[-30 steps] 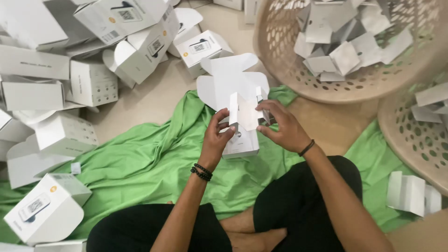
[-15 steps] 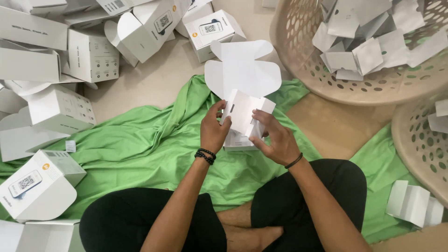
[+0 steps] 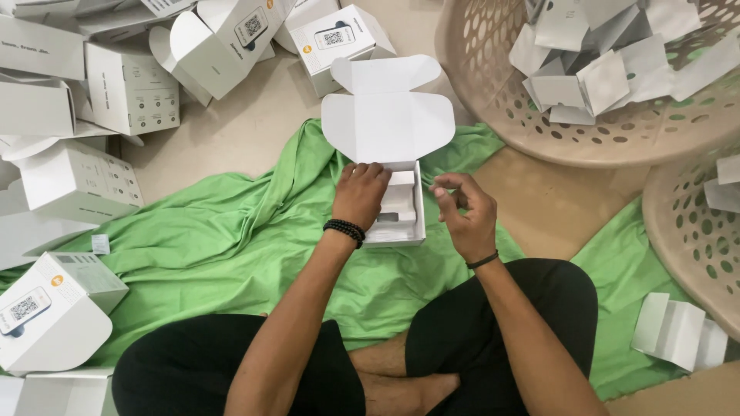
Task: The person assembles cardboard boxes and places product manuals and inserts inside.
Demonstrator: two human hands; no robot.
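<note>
While the left hand [image 3: 359, 192] presses curled fingers into the open white cardboard box [image 3: 401, 204] on the green cloth [image 3: 208, 239], the right hand [image 3: 466, 212] hovers beside it, fingers loosely pinched and empty; stacked white cartons [image 3: 123, 85] and beige perforated plastic baskets [image 3: 617, 139] crowd around.

1. An open white box [image 3: 401, 204] lies on the green cloth in the middle, its rounded lid flap [image 3: 388, 115] folded back and a white insert inside.
2. White closed boxes [image 3: 77, 181] are piled at the upper left; several carry small square black-and-white code labels with an orange dot.
3. One such box [image 3: 343, 38] stands at the top centre, label facing up.
4. Another white box [image 3: 50, 308] with the same kind of label sits at the lower left.
5. Folded white card pieces [image 3: 597, 77] fill the beige basket at the upper right.
6. One folded white card piece [image 3: 678, 331] lies at the lower right.
</note>
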